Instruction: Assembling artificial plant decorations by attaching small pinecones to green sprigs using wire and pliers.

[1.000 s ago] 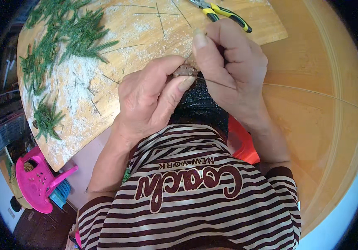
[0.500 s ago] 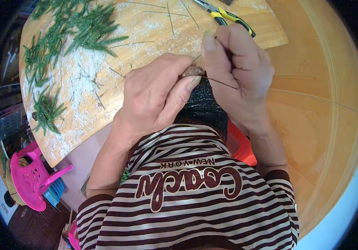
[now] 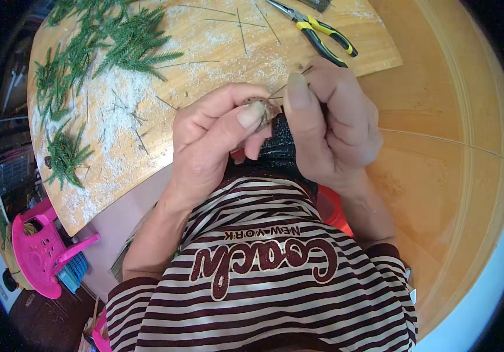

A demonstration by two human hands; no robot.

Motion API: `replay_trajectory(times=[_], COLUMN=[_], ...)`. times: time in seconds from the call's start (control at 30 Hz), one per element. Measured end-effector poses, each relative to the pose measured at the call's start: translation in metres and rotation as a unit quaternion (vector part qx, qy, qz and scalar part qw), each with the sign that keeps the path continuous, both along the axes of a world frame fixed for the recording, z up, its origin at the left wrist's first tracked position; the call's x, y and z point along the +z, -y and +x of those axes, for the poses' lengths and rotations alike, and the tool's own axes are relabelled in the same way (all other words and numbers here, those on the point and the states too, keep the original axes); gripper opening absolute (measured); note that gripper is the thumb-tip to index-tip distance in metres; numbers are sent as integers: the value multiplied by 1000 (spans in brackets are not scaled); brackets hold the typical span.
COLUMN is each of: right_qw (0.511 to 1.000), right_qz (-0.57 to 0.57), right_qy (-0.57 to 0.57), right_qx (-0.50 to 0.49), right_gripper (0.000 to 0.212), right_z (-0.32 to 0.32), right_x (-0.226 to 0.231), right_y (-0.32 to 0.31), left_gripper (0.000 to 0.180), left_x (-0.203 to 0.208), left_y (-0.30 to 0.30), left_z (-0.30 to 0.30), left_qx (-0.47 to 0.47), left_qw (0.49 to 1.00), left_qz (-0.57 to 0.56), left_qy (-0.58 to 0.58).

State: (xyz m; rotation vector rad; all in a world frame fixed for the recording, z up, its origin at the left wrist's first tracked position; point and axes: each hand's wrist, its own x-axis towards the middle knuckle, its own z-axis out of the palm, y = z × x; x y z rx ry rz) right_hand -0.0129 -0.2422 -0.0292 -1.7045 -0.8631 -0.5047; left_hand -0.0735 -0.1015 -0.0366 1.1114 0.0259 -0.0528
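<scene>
My left hand [image 3: 208, 132] pinches a small brown pine cone [image 3: 273, 108] between thumb and fingers, above my lap. The thumb and fingertips cover much of it. A thin dark wire [image 3: 279, 90] runs from the cone toward my right hand [image 3: 337, 120]. That hand is closed, with thumb and forefinger pinched on the wire; a short end sticks out above the fingertips. Beyond my right hand, long-nose pliers [image 3: 321, 36] with yellow and black handles lie partly spread on the wooden board [image 3: 228, 44].
Green artificial fir sprigs [image 3: 131, 44] cover the board's far left, with a smaller sprig [image 3: 67, 155] nearer. Loose wires [image 3: 240, 29] and white grains [image 3: 120, 88] are scattered about. A wooden table [image 3: 433, 117] extends right; a pink plastic stool [image 3: 43, 252] stands at lower left.
My left hand has turned, so its thumb lies over the cone and other fingers show below. The wire end that crossed my right palm no longer shows. My right hand has shifted slightly nearer.
</scene>
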Motion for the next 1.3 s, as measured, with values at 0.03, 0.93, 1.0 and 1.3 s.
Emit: replay_trajectory(times=[0.03,0.93,1.0,1.3], right_qw=[999,982,975,965], right_qz=[-24,-48,-83,-98], right_qy=[33,-8,-54,-189], right_qx=[10,185,199,152], right_gripper=[8,7,6,6], right_z=[2,16,16,6], right_x=[2,10,9,16], right_y=[1,-1,0,-1], left_gripper=[23,30,30,27], left_x=[0,-4,-3,-5], left_y=[-1,-22,-22,-11], left_z=[0,-7,-8,-8], left_qx=[-11,-71,-53,7], left_qw=[1000,994,997,997], left_qz=[-7,-80,-58,74], left_qy=[-8,15,13,21])
